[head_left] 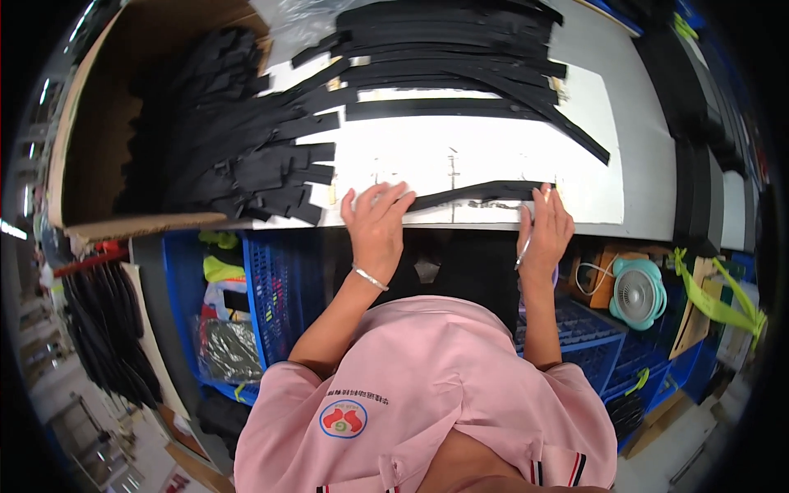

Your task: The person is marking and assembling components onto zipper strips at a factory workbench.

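Observation:
A narrow black fabric strip point(485, 191) lies along the near edge of a white marked board point(460, 148), slightly arched. My left hand point(379, 222) is closed at the strip's left end, its fingertips resting on the board. At the strip's other end, my right hand point(546, 234) holds a slim silvery pen point(523, 253); its pale tip shows between the fingers, which touch the strip. Farther back on the board, several similar strips point(427, 108) lie in rows, and one slants toward the right.
On the left, an open cardboard box point(86, 140) holds many black strips point(197, 140) that spill onto the board. Dark blocks point(699, 189) stand on the right. Below the table are blue crates point(275, 287), a teal fan point(638, 294) and yellow-green ribbons point(715, 287).

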The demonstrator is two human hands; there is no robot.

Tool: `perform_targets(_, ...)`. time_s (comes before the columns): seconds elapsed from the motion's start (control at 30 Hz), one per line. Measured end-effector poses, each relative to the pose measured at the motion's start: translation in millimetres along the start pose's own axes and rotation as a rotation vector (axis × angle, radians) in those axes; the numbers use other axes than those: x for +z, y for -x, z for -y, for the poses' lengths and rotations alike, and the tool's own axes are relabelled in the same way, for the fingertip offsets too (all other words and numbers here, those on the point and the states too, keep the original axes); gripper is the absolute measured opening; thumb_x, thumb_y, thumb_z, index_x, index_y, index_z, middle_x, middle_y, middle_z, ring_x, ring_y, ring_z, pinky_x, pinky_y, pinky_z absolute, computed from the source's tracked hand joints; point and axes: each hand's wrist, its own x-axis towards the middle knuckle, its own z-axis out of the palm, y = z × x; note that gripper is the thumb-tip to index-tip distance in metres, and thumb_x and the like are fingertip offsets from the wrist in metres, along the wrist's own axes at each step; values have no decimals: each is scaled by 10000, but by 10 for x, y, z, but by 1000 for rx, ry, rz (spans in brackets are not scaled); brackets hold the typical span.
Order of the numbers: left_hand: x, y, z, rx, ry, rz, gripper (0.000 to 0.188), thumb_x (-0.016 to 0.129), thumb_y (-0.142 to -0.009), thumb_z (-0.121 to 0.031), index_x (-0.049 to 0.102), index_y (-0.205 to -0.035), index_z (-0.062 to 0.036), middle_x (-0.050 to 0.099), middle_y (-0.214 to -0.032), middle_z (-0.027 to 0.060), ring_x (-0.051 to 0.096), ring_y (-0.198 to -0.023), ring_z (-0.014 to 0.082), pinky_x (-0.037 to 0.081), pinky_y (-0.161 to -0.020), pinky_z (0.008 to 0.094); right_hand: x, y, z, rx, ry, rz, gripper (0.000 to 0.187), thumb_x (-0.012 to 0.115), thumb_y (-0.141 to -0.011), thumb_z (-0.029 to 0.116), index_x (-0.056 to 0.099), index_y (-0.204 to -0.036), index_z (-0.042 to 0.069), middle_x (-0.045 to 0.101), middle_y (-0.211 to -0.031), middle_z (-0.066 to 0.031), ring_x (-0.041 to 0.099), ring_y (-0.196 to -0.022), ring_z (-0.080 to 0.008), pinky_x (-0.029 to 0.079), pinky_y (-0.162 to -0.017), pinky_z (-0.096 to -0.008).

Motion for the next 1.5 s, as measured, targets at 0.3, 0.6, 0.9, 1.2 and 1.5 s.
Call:
perform_targets(0.3,79,-154,109,11,49,-100,438,608,-884,0,654,-1309,-98,608,-1390,69,481,-1355,309,230,-1176,509,30,-6,34,-21,30,-11,337,713,-919,109,652,-1241,27,658,-1339,-127,571,-1290,-283,402,-1040,-433)
perform_targets(0.6,-25,203,172,-76,80,165,602,667,-951,-282,484,-1503,-125,384,-1607,88,306,-1502,322,58,-1194,619,-40,-38,22,-37,52,26,334,673,-957,100,633,-1279,20,645,-1359,-127,576,-1290,-299,419,-1038,-445)
perform_targets(0.9,-31,197,268,-143,149,171,704,681,-938,-347,404,-1553,-145,334,-1630,126,256,-1525,322,42,-1186,635,-166,-99,60,14,-58,50,351,676,-930,52,634,-1278,31,658,-1334,-130,576,-1282,-303,417,-1042,-443)
perform_targets(1.2,38,238,281,-159,88,111,734,700,-915,-385,412,-1550,-157,318,-1634,132,236,-1534,310,62,-1152,671,-188,-718,1129,403,-1126,387,273,604,-1013,115,665,-1259,14,735,-1042,-117,664,-854,-138,529,-803,-276)
perform_targets(1.5,54,229,270,-165,131,91,857,732,-868,-358,345,-1550,-11,309,-1633,167,252,-1531,306,54,-1175,628,399,-698,1669,366,-1250,438,164,654,-986,116,687,-1026,-40,716,-902,-67,674,-808,-101,527,-706,-236)
